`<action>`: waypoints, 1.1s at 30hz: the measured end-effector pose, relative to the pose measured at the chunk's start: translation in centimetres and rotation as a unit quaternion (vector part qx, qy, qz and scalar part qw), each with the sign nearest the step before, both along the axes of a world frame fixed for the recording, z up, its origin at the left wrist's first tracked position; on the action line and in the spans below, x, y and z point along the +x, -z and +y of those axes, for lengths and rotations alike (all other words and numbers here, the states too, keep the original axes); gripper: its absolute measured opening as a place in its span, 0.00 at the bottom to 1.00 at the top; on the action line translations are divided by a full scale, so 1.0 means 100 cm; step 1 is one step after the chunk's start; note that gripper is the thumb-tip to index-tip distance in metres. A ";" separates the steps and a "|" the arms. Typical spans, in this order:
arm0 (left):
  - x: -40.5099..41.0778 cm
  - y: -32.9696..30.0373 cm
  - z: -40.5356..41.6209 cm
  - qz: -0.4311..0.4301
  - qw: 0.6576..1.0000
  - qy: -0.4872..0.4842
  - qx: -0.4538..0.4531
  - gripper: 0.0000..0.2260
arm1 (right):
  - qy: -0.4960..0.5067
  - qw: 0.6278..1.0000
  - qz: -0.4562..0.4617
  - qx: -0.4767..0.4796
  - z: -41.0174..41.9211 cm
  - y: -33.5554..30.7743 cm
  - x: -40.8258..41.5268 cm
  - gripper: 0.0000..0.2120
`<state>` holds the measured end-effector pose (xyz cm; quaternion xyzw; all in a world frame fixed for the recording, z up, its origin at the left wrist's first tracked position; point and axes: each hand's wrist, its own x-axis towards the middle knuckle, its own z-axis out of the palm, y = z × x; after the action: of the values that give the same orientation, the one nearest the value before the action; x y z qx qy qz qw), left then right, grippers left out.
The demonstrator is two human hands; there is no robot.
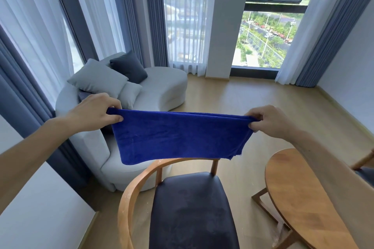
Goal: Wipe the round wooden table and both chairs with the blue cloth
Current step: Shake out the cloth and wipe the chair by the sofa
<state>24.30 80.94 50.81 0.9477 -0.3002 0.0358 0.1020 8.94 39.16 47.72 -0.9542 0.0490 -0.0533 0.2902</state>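
- While it's stretched out in mid-air like this, the blue cloth (178, 137) hangs above the back rail of the near chair (188, 208), folded over along its top edge, lower hem just in front of the rail. Can't tell if it actually touches the wood.
- Left hand (95, 113) pinches the top left corner between thumb and curled fingers; right hand (269, 122) does the same at the top right corner. Both grips look narrow, just fabric edge.
- What could go wrong, I'd guess: a corner pinch this small could slip, and the cloth would drop onto the seat or floor. Wiping with it spread this loose could also bunch it or snag it on the rail's posts.
- Cloth looks like fluffy terry or microfibre, deep blue, with a few loose threads at the lower right corner.
- Chair is curved light wood with a dark padded seat, a bit blotchy, and pale dusty marks on the armrest.
- Round wooden table (303, 198) sits to the right, warm grain, angled legs, nothing wiped yet as far as I can judge. A sliver of the second chair (364, 168) peeks out past it.
- Further back: a rounded grey sofa (162, 91) with cushions, sheer and blue curtains (153, 16), a big window.
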 end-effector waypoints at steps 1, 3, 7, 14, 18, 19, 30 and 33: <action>0.001 0.002 0.001 0.014 1.000 -0.007 -0.006 0.08 | -0.003 1.000 0.011 0.021 -0.001 0.000 0.000 0.17; 0.003 0.004 0.003 0.055 0.998 -0.014 -0.042 0.08 | 0.006 0.997 0.029 0.071 -0.003 0.000 0.000 0.16; 0.007 0.011 0.007 0.169 0.983 -0.006 -0.074 0.07 | 0.032 0.988 0.056 0.138 -0.009 0.008 -0.002 0.12; 0.010 0.030 0.008 0.350 0.914 -0.026 -0.205 0.08 | 0.061 0.973 0.083 0.208 -0.008 0.021 -0.005 0.09; 0.010 0.041 0.004 0.377 0.899 -0.056 -0.217 0.08 | 0.109 0.972 0.057 0.200 -0.003 0.027 -0.004 0.07; 0.009 0.043 0.002 0.375 0.899 -0.069 -0.214 0.08 | 0.124 0.971 0.050 0.199 -0.001 0.029 -0.003 0.06; -0.072 0.078 -0.116 0.440 0.840 -0.160 -0.275 0.06 | 0.099 0.979 0.044 0.172 0.118 0.053 0.009 0.06; -0.090 0.079 -0.132 0.487 0.804 -0.112 -0.323 0.07 | 0.031 0.987 0.031 0.154 0.136 0.053 0.005 0.07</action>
<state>15.34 67.75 42.96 0.7799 -0.0734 -0.3247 0.5301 9.39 52.73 42.40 -0.8975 0.0950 -0.0245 0.4299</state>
